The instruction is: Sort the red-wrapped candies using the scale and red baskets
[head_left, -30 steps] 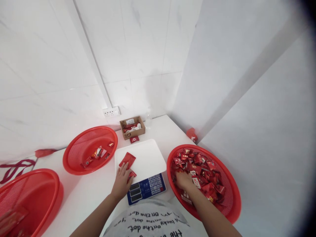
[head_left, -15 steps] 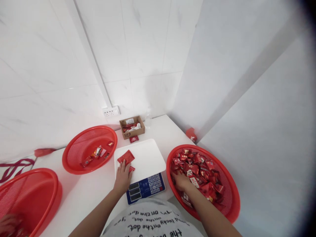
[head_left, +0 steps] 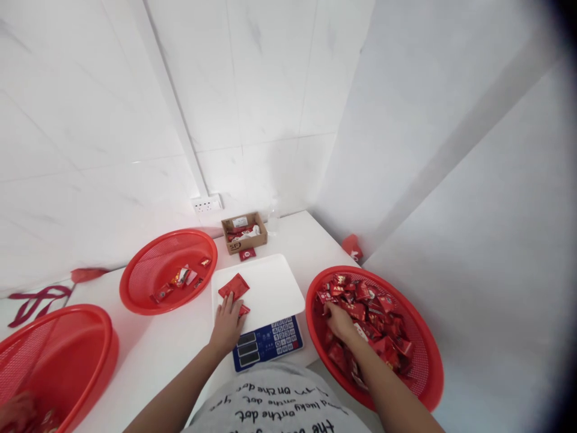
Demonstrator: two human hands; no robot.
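My left hand (head_left: 226, 325) lies flat, fingers stretched out, on the front left of the white scale platform (head_left: 270, 288), touching a red packet (head_left: 234, 287) and a smaller red one (head_left: 244, 310) beside it. My right hand (head_left: 339, 322) reaches into the red basket (head_left: 424, 355) on the right, among several red wrapped packets (head_left: 378, 319); its fingers curl down into the pile and what they hold is hidden. The scale's blue keypad (head_left: 268, 344) sits just in front of me.
A second red basket (head_left: 139, 282) with a few packets stands left of the scale. A third red basket (head_left: 90, 343) sits at the near left, with another person's hand (head_left: 18, 412) at its edge. A small cardboard box (head_left: 244, 233) and a wall socket (head_left: 206, 204) are behind.
My left hand slid slightly forward onto the scale platform over the packets. My right hand moved further up into the right basket's pile. Another person's hand appeared at the lower left basket.
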